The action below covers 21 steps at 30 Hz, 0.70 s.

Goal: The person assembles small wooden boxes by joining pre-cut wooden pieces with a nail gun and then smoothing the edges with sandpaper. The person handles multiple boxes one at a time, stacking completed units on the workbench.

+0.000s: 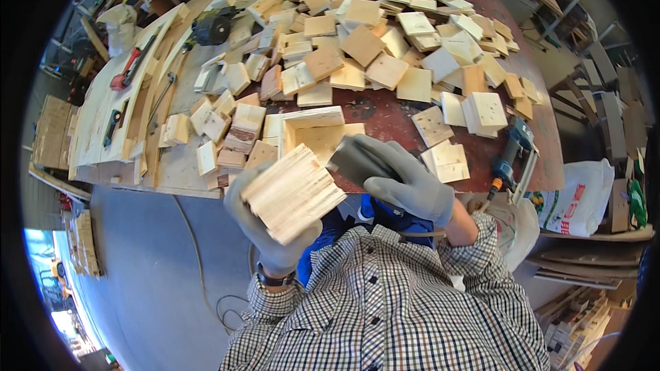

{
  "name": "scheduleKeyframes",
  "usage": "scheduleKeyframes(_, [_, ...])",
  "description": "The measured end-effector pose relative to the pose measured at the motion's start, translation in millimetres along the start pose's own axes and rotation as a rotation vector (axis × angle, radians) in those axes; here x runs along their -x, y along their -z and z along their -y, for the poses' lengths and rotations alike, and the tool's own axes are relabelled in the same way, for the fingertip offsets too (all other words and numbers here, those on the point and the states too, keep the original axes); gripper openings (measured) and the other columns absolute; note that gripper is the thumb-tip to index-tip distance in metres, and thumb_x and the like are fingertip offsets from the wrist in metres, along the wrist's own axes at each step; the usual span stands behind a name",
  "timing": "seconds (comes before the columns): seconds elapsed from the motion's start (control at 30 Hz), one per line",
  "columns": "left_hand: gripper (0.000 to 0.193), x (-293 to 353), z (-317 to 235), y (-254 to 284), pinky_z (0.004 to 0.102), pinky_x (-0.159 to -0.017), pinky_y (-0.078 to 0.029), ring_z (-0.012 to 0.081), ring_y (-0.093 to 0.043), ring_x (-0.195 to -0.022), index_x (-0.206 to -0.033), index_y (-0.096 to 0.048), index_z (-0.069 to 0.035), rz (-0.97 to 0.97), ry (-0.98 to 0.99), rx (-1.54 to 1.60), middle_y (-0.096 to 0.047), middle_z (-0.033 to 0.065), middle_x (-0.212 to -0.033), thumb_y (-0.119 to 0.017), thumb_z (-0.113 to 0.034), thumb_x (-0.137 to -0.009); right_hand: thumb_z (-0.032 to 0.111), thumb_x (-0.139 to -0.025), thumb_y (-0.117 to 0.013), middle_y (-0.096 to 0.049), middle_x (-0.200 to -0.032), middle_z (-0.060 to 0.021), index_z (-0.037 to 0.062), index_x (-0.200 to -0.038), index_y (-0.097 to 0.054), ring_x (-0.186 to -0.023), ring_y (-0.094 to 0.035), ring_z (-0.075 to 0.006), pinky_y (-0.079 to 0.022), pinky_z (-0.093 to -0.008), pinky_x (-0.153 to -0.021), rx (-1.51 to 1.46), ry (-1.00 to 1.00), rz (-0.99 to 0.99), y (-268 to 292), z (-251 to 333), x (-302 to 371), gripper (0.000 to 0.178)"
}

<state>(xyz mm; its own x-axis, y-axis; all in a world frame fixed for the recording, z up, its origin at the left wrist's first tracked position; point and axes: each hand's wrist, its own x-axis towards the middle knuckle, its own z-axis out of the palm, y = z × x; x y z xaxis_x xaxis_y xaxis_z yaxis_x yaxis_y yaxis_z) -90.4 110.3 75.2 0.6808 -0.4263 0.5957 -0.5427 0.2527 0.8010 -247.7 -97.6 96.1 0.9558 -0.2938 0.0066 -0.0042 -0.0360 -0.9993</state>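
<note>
My left hand (275, 233) is closed round a pale wooden block (294, 192) with a ridged, layered face, held up in front of the table's near edge. Beside it, my right hand (412, 182) grips a dark grey sanding block (361, 160), its kind partly hidden by the glove. A small gap shows between this dark piece and the wood. Both hands wear grey gloves. Just beyond them, an open wooden box (313, 121) stands on the dark red table (385, 111).
Loose square wood pieces (361, 45) are heaped across the table. A teal power tool (512, 151) lies at the right edge. To the left are a black tool (213, 26), a red-handled tool (130, 69) and long boards (103, 120). A hose (196, 233) runs along the floor.
</note>
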Motion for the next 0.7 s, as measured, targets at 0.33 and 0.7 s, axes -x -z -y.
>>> scheduleKeyframes(0.33, [0.108, 15.1, 9.9, 4.6, 0.0420, -0.107, -0.053, 0.0261, -0.062, -0.125, -0.155, -0.039, -0.001, 0.074, 0.674, 0.530, -0.060, 0.0122, -0.136, -0.087, -0.017, -0.059, 0.036, -0.098, -0.071, -0.053, -0.135, -0.0252, 0.0029, -0.160, -0.046, -0.124, -0.055, -0.0410, -0.043, -0.0473, -0.111, 0.387, 0.450, 0.016, -20.2, 30.4, -9.4, 0.075])
scheduleKeyframes(0.7, [0.093, 40.8, 40.2, 21.4, 0.0489, -0.111, -0.054, 0.0328, -0.062, -0.133, -0.164, -0.034, -0.004, 0.049, 0.928, 1.047, -0.058, 0.0169, -0.150, -0.071, -0.024, -0.080, 0.033, -0.098, -0.068, -0.054, -0.137, -0.0267, -0.0015, -0.158, -0.045, -0.121, -0.055, -0.0395, -0.042, -0.0452, -0.110, 0.437, 0.483, -0.140, -25.5, 18.6, -27.0, 0.073])
